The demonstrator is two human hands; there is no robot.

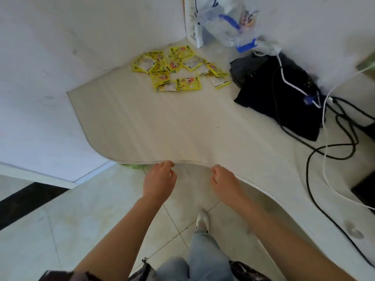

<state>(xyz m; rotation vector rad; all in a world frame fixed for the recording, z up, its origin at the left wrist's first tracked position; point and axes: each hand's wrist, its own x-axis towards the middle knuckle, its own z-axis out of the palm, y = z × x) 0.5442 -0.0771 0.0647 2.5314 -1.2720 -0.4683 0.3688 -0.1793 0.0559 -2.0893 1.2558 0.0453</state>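
Observation:
A white table (162,128) fills the middle of the view. My left hand (159,182) and my right hand (225,184) hover side by side at its near edge, fingers loosely curled, holding nothing. Whether the fingertips touch the edge I cannot tell. A heap of several yellow sachets (178,67) lies at the far side of the table, well beyond both hands.
A black folded garment (280,94) lies at the right with white and black cables (328,151) over it. A clear plastic bag with blue parts (229,23) stands in the far corner against the white wall. Tiled floor (60,230) and my shoe (203,220) lie below.

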